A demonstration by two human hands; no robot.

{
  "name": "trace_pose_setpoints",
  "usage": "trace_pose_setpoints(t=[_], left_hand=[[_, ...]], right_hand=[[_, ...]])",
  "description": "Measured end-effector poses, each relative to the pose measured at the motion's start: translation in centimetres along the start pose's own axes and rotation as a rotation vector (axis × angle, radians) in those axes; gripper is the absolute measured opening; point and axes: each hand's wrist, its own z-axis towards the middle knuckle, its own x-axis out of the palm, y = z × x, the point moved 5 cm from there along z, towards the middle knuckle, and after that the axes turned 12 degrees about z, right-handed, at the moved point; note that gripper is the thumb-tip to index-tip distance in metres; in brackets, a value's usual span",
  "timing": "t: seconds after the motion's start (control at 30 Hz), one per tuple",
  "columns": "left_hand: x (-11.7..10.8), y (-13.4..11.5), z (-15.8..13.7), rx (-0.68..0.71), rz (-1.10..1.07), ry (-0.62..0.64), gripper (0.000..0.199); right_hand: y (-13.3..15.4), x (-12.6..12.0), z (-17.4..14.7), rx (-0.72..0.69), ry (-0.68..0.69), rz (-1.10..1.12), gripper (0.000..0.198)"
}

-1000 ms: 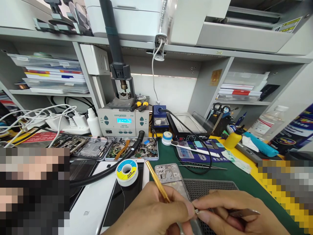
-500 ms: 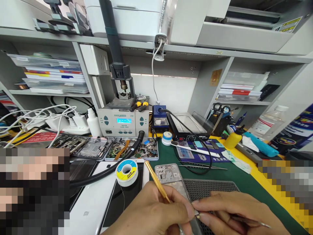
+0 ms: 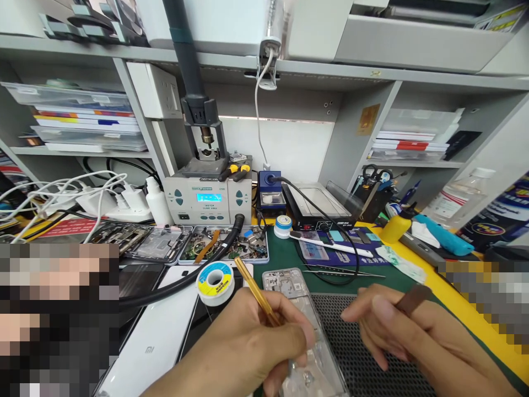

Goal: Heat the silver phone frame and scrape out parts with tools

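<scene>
My left hand (image 3: 264, 336) is closed around a slim gold pen-shaped tool (image 3: 252, 284), whose lower end is hidden by my fingers. It is over an opened phone frame (image 3: 285, 281) with a greyish metal inside. My right hand (image 3: 397, 325) hovers to the right, above a black perforated mat (image 3: 351, 353). A dark flat-ended tool (image 3: 414, 300) is held in it and sticks out past the thumb. The rest of that tool is hidden, so its kind does not show. My two hands are apart.
Left lie a white phone (image 3: 144, 336), a solder wire spool (image 3: 215, 281) and a parts tray (image 3: 225, 255). Behind stand a hot-air station (image 3: 206, 201) and a heating plate (image 3: 318, 204). A white brush (image 3: 330, 244) and tweezers (image 3: 343, 272) lie beyond the mat. A person's blurred part is at left.
My hands were together over the phone frame, fingertips meeting at a small piece. Now my right hand has pulled away right and turned up, and my left hand has shifted slightly left.
</scene>
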Motion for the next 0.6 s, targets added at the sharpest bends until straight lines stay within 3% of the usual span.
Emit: trace_pose_setpoints(t=[0.1,0.27,0.33,0.47,0.53,0.6], left_hand=[[-0.4,-0.1,-0.3,0.005,0.016,-0.041,0.015],[-0.7,-0.3,-0.7,-0.022,0.093,-0.065,0.029],[-0.8,-0.3,-0.7,-0.035,0.132,-0.087,0.030],[-0.8,0.0,-0.8,-0.090,0.215,-0.102,0.031],[-0.7,0.0,-0.9,-0.076,0.213,-0.101,0.029],[-0.6,0.1,-1.0,-0.061,0.177,-0.099,0.026]], right_hand=[[0.0,-0.2,0.5,-0.042,0.049,-0.056,0.050],[2.3,0.3,0.8,-0.335,0.207,-0.314,0.038],[2.4,0.2,0.8,-0.376,0.252,-0.398,0.038],[1.4,-1.5,1.3,-0.248,0.190,-0.450,0.041],[0.9,-2.4,1.5,-0.148,0.145,-0.349,0.049],[0.7,-3.2,1.5,-0.091,0.075,-0.187,0.045]])
